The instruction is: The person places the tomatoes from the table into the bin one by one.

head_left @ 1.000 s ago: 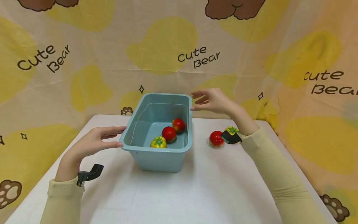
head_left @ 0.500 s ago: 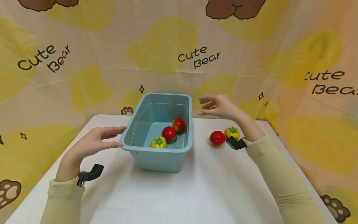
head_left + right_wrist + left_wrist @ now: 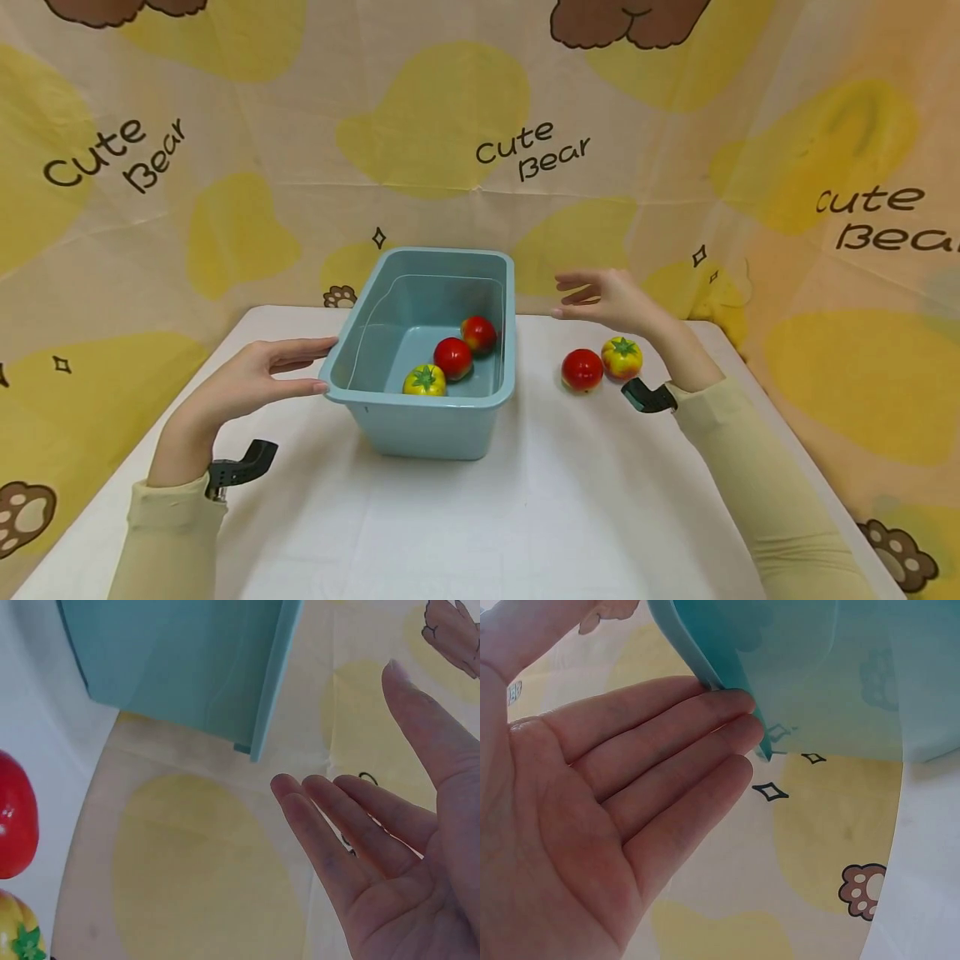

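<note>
A blue-grey plastic bin [image 3: 431, 429] stands on the table, holding two red tomatoes, one nearer [image 3: 453, 359] and one farther [image 3: 478, 334], plus a yellow tomato with a green star-shaped top [image 3: 424, 381]. My left hand [image 3: 243, 379] touches the bin's left rim with straight fingertips. In the left wrist view, the fingers [image 3: 667, 742] lie extended against the rim. My right hand [image 3: 609, 300] hovers right of the bin, apart from it, fingers loosely bent and holding nothing. Below it, a red tomato [image 3: 582, 370] and a yellow-red tomato [image 3: 622, 358] sit side by side on the table.
A white cloth covers the table [image 3: 480, 525]. Behind and around it hangs a patterned curtain [image 3: 300, 208] with bear print and lettering. A dark band with a protruding piece [image 3: 243, 467] is on the left wrist, another [image 3: 648, 396] on the right.
My right hand has moved away from the bin's right rim, to the right and downward. The yellow-red tomato, partly covered before, is now in full view. My left hand stays put.
</note>
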The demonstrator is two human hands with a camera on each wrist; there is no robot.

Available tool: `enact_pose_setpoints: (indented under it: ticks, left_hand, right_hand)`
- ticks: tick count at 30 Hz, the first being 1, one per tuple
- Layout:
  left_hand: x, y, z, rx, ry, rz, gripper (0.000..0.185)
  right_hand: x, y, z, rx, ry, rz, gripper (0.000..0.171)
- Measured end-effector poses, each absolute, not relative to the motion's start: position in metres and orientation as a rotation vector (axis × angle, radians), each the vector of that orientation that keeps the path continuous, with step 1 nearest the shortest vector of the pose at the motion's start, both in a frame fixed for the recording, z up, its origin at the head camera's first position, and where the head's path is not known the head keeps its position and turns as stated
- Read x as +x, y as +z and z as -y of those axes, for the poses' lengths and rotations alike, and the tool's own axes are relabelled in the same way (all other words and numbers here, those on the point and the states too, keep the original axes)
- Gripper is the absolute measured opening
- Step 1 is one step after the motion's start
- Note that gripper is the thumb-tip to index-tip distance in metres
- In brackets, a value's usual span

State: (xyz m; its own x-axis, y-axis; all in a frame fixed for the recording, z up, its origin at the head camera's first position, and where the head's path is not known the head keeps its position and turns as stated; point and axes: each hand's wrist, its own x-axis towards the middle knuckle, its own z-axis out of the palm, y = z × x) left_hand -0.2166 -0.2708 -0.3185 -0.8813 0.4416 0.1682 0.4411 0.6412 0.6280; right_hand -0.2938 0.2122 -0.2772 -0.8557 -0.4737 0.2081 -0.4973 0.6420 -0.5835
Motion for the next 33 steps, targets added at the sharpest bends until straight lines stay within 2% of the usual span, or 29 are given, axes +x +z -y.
enact_pose_setpoints:
  ticks: [33]
  left_hand:
    - [-0.216, -0.318, 0.27, 0.768, 1.094, -2.847, 0.057]
  right_hand:
    - [-0.29, -0.337, -0.259, 0.595, 1.059, 2.891, 0.061]
